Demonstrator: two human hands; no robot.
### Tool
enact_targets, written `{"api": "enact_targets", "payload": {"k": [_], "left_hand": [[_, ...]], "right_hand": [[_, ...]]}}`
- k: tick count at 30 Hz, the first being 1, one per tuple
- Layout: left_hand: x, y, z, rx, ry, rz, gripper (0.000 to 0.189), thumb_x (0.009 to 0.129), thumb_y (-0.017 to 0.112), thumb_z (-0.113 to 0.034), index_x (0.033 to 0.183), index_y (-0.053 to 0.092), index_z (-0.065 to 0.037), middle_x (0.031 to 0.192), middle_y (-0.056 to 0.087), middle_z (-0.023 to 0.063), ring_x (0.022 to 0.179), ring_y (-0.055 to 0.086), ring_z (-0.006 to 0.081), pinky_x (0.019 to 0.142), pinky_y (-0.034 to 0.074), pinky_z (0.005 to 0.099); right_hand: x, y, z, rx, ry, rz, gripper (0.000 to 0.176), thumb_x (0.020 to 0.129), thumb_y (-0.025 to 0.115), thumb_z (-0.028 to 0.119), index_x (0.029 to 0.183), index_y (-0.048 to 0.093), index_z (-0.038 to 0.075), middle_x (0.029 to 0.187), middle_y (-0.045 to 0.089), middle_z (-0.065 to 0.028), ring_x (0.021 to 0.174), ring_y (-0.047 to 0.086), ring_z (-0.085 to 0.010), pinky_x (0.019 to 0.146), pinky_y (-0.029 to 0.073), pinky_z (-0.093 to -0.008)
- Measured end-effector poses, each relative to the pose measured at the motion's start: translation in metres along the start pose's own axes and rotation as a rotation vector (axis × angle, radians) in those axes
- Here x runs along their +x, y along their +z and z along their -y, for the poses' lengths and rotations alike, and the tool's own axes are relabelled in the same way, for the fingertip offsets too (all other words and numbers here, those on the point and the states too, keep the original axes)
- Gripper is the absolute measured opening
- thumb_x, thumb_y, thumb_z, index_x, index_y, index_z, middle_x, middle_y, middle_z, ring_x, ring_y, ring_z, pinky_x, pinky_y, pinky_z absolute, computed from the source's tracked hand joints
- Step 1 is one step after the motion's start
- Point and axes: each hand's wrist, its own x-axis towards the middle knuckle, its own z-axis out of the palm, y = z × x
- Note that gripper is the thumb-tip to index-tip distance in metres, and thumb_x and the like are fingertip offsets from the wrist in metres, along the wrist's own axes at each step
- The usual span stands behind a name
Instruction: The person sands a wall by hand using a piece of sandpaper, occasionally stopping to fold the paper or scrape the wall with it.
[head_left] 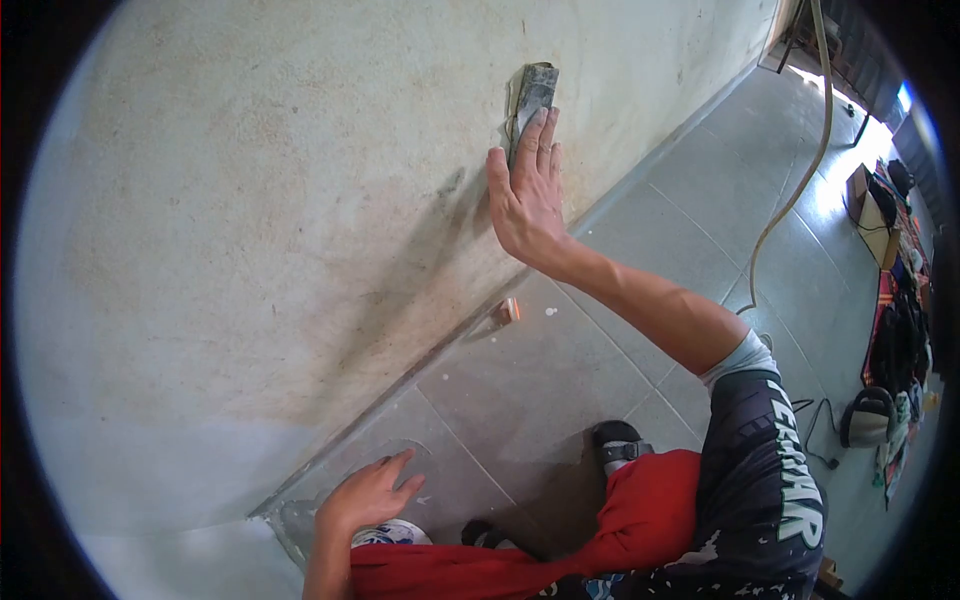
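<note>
My right hand (530, 195) is pressed with outstretched fingers over a grey, worn flat block (537, 88) against the stained wall (250, 200). The upper end of the block sticks out beyond my fingertips; its lower part is hidden under the hand. Low on the left, my left hand (370, 492) hangs near my knee, fingers apart and holding nothing. A small orange and white object (511, 310) lies on the floor close to the foot of the wall.
Grey floor tiles (480, 400) meet the wall along a diagonal edge. A beige hose (815, 160) hangs down at the right. Beyond it lie a kettle-like object (868, 417), a black cable (825, 430), an open cardboard box (877, 225) and a pile of cloths.
</note>
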Motion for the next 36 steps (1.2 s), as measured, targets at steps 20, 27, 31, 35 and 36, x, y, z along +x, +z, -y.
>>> {"api": "enact_targets", "payload": {"k": [20, 27, 31, 35, 36], "left_hand": [[-0.051, -0.004, -0.005, -0.058, 0.049, -0.075, 0.063, 0.101, 0.051, -0.048, 0.148, 0.045, -0.006, 0.143, 0.053, 0.0239, 0.133, 0.051, 0.0389, 0.111, 0.04, 0.0423], [-0.033, -0.002, -0.008, 0.003, -0.002, -0.014, 0.065, 0.101, 0.05, -0.05, 0.149, 0.045, -0.007, 0.142, 0.054, 0.0229, 0.132, 0.051, 0.0387, 0.111, 0.04, 0.0422], [-0.029, -0.005, -0.016, 0.001, -0.015, 0.006, 0.065, 0.101, 0.049, -0.052, 0.15, 0.044, -0.009, 0.142, 0.054, 0.0225, 0.133, 0.05, 0.0379, 0.111, 0.04, 0.0427], [-0.016, -0.002, -0.021, -0.005, -0.039, 0.065, 0.066, 0.1, 0.049, -0.051, 0.15, 0.043, -0.009, 0.142, 0.053, 0.0251, 0.131, 0.052, 0.0396, 0.11, 0.041, 0.0438], [-0.011, 0.002, -0.022, 0.004, -0.05, 0.072, 0.066, 0.1, 0.049, -0.051, 0.15, 0.043, -0.009, 0.142, 0.053, 0.0251, 0.131, 0.052, 0.0396, 0.11, 0.041, 0.0438]], "right_hand": [[-0.003, -0.066, -0.018, 0.962, 0.386, -0.12, 0.032, 0.098, 0.04, 0.019, 0.116, 0.059, 0.0, 0.101, 0.07, -0.0202, 0.085, 0.068, -0.0258, 0.077, 0.056, -0.04], [-0.031, -0.097, -0.007, 0.788, 0.494, 0.051, 0.029, 0.096, 0.059, 0.014, 0.12, 0.057, -0.003, 0.1, 0.069, -0.0153, 0.085, 0.069, -0.0194, 0.072, 0.057, -0.0345], [-0.057, -0.098, -0.053, 0.595, 0.399, 0.073, 0.025, 0.093, 0.067, 0.015, 0.112, 0.063, -0.002, 0.094, 0.069, -0.0124, 0.077, 0.064, -0.0125, 0.061, 0.052, -0.0297], [-0.086, -0.106, -0.08, 0.206, 0.606, 0.241, 0.023, 0.088, 0.074, 0.019, 0.101, 0.069, 0.001, 0.076, 0.065, -0.0044, 0.072, 0.06, -0.011, 0.063, 0.048, -0.0284], [-0.091, -0.103, -0.095, 0.218, 0.617, 0.241, 0.023, 0.088, 0.074, 0.019, 0.101, 0.069, 0.001, 0.076, 0.065, -0.0044, 0.072, 0.06, -0.011, 0.063, 0.048, -0.0284]]}}
